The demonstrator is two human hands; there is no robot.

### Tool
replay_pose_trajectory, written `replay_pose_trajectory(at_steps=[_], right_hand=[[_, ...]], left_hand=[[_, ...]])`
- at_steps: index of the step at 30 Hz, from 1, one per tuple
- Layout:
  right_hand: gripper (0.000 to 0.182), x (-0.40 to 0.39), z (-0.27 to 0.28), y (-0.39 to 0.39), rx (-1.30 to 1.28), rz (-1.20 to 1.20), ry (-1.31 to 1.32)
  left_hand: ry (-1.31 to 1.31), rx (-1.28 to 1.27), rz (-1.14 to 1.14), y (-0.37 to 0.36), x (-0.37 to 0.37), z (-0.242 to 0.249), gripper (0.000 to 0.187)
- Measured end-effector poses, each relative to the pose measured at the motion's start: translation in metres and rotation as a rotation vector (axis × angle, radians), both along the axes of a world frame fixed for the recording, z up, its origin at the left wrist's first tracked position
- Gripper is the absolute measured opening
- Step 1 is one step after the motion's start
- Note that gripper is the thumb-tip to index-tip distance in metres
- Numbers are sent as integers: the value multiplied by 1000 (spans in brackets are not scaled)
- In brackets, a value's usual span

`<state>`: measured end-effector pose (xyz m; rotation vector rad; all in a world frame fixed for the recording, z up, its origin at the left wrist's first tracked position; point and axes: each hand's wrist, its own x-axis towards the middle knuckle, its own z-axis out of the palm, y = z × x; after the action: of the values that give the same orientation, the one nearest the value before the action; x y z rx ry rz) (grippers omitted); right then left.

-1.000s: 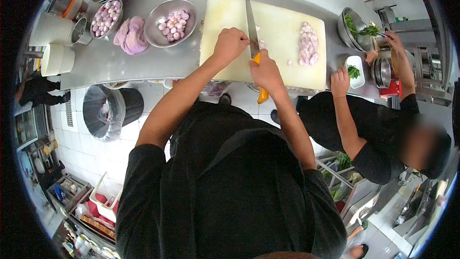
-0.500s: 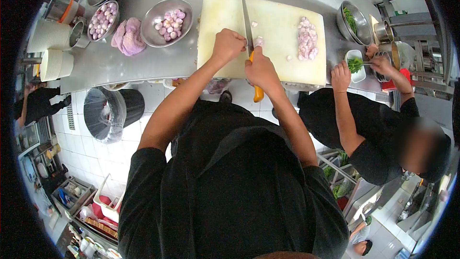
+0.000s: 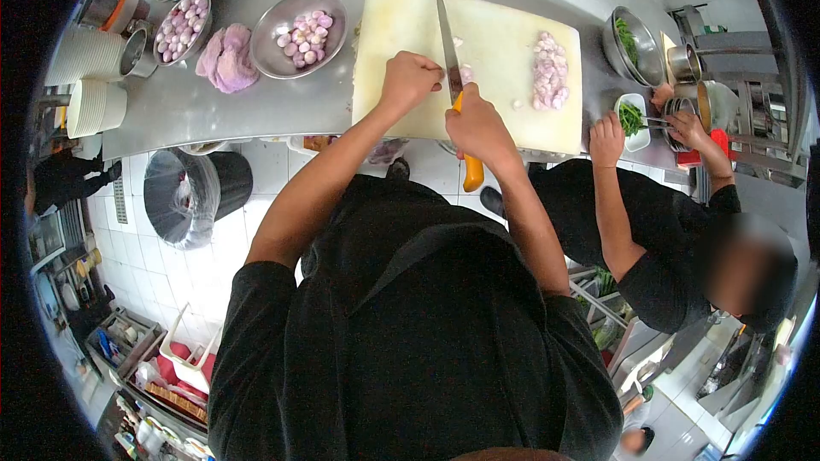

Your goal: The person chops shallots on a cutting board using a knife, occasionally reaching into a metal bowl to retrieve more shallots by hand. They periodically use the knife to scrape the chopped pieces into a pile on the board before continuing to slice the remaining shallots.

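My right hand (image 3: 483, 126) is closed round the yellow handle of a kitchen knife (image 3: 446, 34), its blade pointing away from me over the white cutting board (image 3: 401, 13). My left hand (image 3: 412, 84) is curled just left of the blade, fingertips pinched together; whatever is between them is too small and hidden to make out. Close to the blade's right side lies a pale purple shallot piece (image 3: 466, 74), partly covered by the knife and right hand. A pile of peeled shallots (image 3: 549, 72) rests along the board's right side, with a few loose bits nearer the knife.
Left of the board stand a steel bowl (image 3: 266, 51) of shallots, a purple cloth (image 3: 227, 60) and a second shallot bowl (image 3: 205, 34). To the right, a co-worker's hands (image 3: 607, 138) work at a white dish (image 3: 641, 138) of greens. A lined bin (image 3: 231, 179) stands below the counter.
The knife and my right hand have shifted slightly right and towards me. My left hand has barely moved. The co-worker's utensil has swung a little over the dish of greens.
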<state>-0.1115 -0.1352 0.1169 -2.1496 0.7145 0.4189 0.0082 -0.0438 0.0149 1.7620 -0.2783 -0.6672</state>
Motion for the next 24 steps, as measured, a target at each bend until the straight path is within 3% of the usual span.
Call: replay_pose_trajectory(at_steps=[3,5,12,15,18,24], right_hand=[[41,3,-2,3,-33,19,-22],[39,9,-55,-7,-112,40,-130],[35,6,0,-6,30,1,29],[34,5,2,-1,33,-6,26],[37,14,-52,-1,-203,92,-144],[34,14,-17,-7,-31,5,-26]], left_hand=[[-2,-3,-1,1,0,2,16],[18,-15,7,1,-1,6,16],[21,-29,17,2,-3,0,16],[1,-40,11,1,0,-4,16],[-10,-18,-13,3,-1,0,17],[-7,-9,-11,2,0,-3,17]])
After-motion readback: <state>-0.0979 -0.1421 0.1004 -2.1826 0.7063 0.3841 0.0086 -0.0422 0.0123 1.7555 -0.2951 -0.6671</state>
